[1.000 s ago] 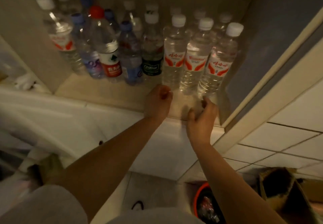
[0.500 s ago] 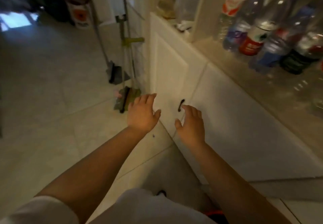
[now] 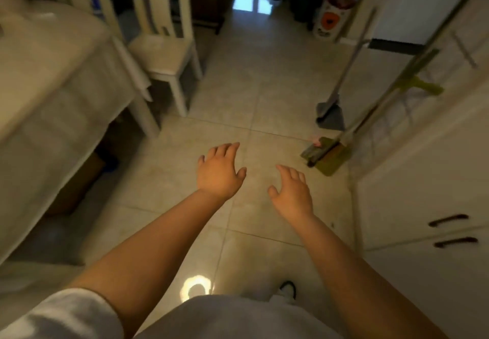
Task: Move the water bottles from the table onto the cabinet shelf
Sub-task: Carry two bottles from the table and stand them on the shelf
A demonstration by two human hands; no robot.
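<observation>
Left hand, right hand — both empty, fingers relaxed

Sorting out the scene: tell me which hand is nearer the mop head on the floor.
Right. The right hand hangs open just left of the mop head; the left hand is open too, farther left across the floor tiles.

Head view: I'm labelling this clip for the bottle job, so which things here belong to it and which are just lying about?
Part of the job:
left hand, open, holding nothing
right hand, open, holding nothing
table, on the left
cabinet, on the right
No bottles are in view.

Just lying about:
chair
broom
mop
</observation>
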